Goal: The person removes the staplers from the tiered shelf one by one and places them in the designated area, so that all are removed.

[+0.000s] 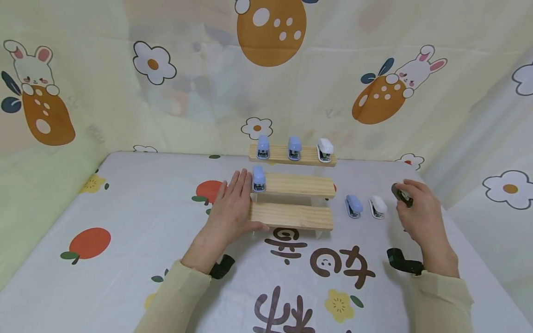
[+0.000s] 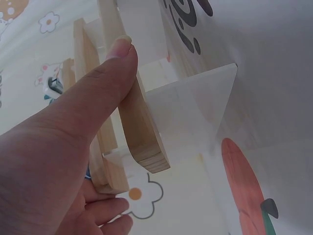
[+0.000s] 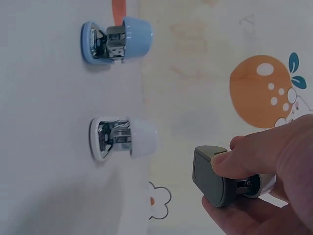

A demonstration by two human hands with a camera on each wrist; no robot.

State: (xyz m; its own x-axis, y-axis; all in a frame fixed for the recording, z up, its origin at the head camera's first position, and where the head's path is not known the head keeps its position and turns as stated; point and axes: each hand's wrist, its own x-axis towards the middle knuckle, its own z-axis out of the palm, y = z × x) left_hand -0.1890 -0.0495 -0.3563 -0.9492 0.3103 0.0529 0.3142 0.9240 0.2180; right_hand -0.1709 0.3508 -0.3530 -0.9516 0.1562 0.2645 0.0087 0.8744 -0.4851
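My left hand (image 1: 233, 208) rests against the left end of a three-tier wooden rack (image 1: 291, 216). Its fingers lie straight beside the middle plank, and the thumb presses the front of the lowest plank (image 2: 139, 132). In the right hand (image 1: 422, 215), thumb and fingers pinch a small dark green stapler (image 3: 210, 171), held to the right of the rack. A blue stapler (image 1: 354, 206) and a white stapler (image 1: 378, 206) stand on the table between rack and right hand. Another blue stapler (image 1: 259, 178) sits at the left end of the middle tier.
On the top plank (image 1: 276, 159) stand two blue staplers (image 1: 263, 147) (image 1: 294, 148) and a white stapler (image 1: 325, 150). Clear side panels (image 2: 195, 103) support the planks. A patterned cloth (image 1: 137, 277) covers the table, and a printed curtain (image 1: 200, 101) hangs behind it.
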